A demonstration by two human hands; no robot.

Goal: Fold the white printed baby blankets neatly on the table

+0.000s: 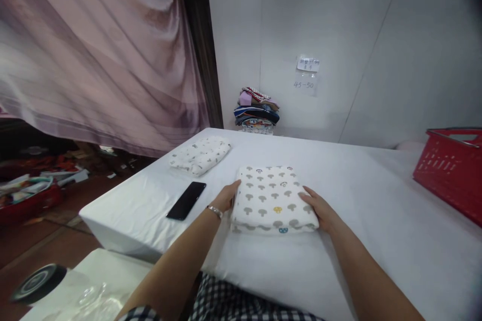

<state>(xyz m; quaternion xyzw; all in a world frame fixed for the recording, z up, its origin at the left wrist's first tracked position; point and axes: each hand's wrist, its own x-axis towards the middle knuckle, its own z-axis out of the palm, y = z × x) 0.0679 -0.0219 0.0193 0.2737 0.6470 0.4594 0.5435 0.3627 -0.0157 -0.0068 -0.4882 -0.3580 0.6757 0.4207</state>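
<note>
A folded white cloth [267,195] with a print of grey mushrooms lies flat on the white-covered table [371,200] in front of me. One mushroom on it is yellow, another blue. My left hand [228,196] holds its left edge, with the fingers partly hidden by the fabric. On the opposite side, my right hand [319,206] grips the right edge, fingers resting at the border of the cloth. A black smartphone [186,201] lies left of my left hand. Further back, a second folded white cloth [201,154] with a small scattered print rests near the table's left edge.
A red plastic basket [448,173] stands at the right. Stacked folded fabrics [257,110] sit by the wall behind the table. At lower left is a lower white surface [113,263] with clear plastic [100,303] and a round black object [39,283]. A pink curtain [124,45] hangs left.
</note>
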